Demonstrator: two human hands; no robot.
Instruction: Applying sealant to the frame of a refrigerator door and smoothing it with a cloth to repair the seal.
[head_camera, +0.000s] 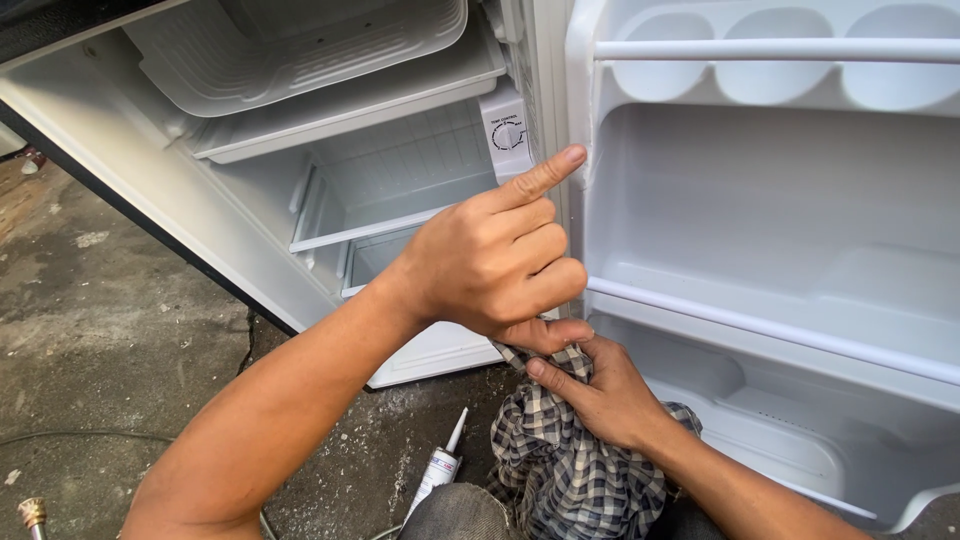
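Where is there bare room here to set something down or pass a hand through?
Free: the lower fridge shelf behind the left hand, the door's middle compartment above its rail, and the concrete floor left of the sealant tube. Crowded: the door edge, where both hands meet; the right hand grips a checkered cloth.

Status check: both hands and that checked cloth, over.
Left hand index finger on fridge door seal. Right hand gripping checked cloth. Sealant tube on ground, clear of both.
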